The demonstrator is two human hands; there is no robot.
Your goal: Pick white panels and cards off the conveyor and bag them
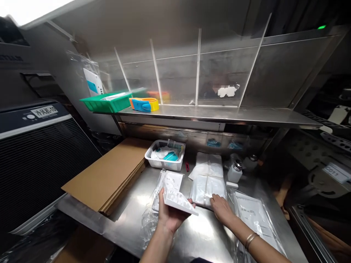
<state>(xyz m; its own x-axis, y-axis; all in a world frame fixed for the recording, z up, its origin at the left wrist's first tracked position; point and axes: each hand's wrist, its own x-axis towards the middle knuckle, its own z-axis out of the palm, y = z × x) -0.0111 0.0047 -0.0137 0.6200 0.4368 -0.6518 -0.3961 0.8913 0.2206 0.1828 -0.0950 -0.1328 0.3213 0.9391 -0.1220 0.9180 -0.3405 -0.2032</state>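
Note:
My left hand (pixel 174 216) is closed around the edges of a white panel (pixel 179 200), which is tilted above the bench; its upper face has a raised shape blurred by glare. At the near right corner of a tied stack of clear plastic bags (pixel 205 182), my right hand (pixel 222 209) has its fingers bent and pressed together on the plastic. Whether a single bag is pinched there is hidden. Behind the left hand lies another white panel (pixel 173 179) in clear film. Right of my right forearm is a bagged white sheet or panel (pixel 253 215).
Brown cardboard sheets (pixel 112 171) are piled on the left. A white bin (pixel 164 164), a red cutter (pixel 187 167) and a pump bottle (pixel 235 171) stand farther back. Overhead, a metal shelf (pixel 208 114) carries a green tray (pixel 105 102) and a tape roll (pixel 144 105).

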